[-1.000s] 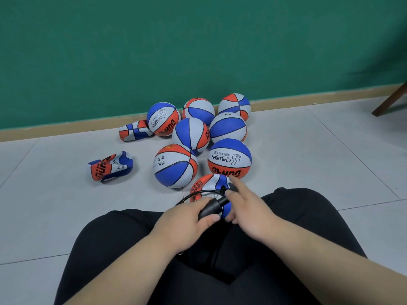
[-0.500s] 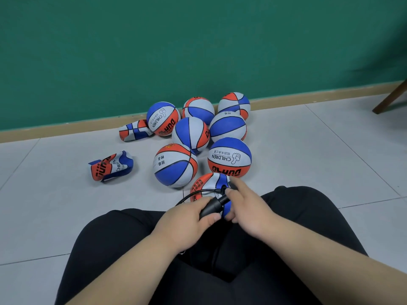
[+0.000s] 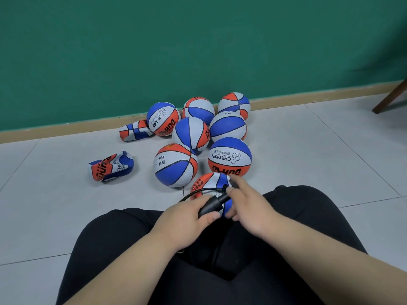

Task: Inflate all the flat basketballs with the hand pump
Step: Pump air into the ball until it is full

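My left hand (image 3: pixel 185 219) grips the black hand pump (image 3: pixel 212 205) by its body, just above my lap. My right hand (image 3: pixel 248 208) pinches the pump's front end between thumb and lower fingers, with the index finger pointing forward. A thin black hose (image 3: pixel 198 191) loops from the pump's tip over a red, white and blue basketball (image 3: pixel 208 183) that sits between my knees, partly hidden by both hands. Two flat, crumpled basketballs lie on the floor: one at the left (image 3: pixel 111 166) and one by the wall (image 3: pixel 134 130).
Several round basketballs (image 3: pixel 229 157) are clustered on the grey tiled floor (image 3: pixel 308 164) ahead of my knees, up to the green wall (image 3: pixel 198 51). A wooden chair leg (image 3: pixel 389 97) shows at the far right. My black-trousered legs fill the foreground.
Almost nothing; both hands keep their hold on the pump, and my right index finger has lifted slightly forward.
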